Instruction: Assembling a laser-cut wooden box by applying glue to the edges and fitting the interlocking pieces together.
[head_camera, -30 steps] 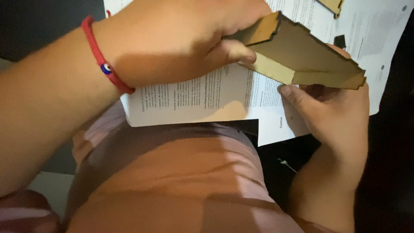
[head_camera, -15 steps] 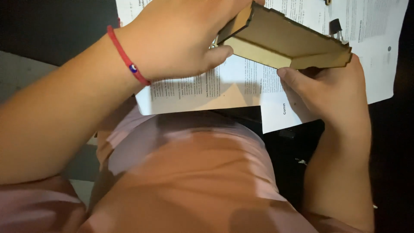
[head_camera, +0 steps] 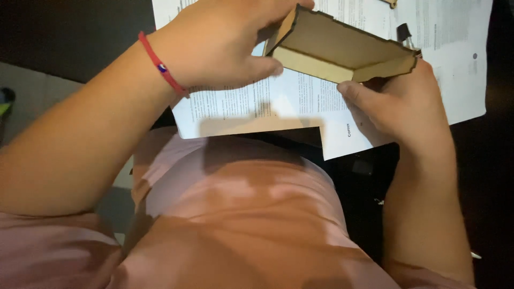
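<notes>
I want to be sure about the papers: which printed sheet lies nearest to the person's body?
The sheet under the right hand. Its lower edge comes further toward the body than the sheet below the left hand, which ends higher up.

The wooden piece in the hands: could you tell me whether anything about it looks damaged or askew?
Nothing stands out. The wooden piece, notched-edged panels joined at angles, looks intact, held tilted between the left hand and right hand above printed papers that overlap loosely.

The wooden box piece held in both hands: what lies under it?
Under the wooden box piece, gripped by the left hand and right hand, lie printed paper sheets on a dark table. The box and hands cover whatever lies directly beneath them.
</notes>
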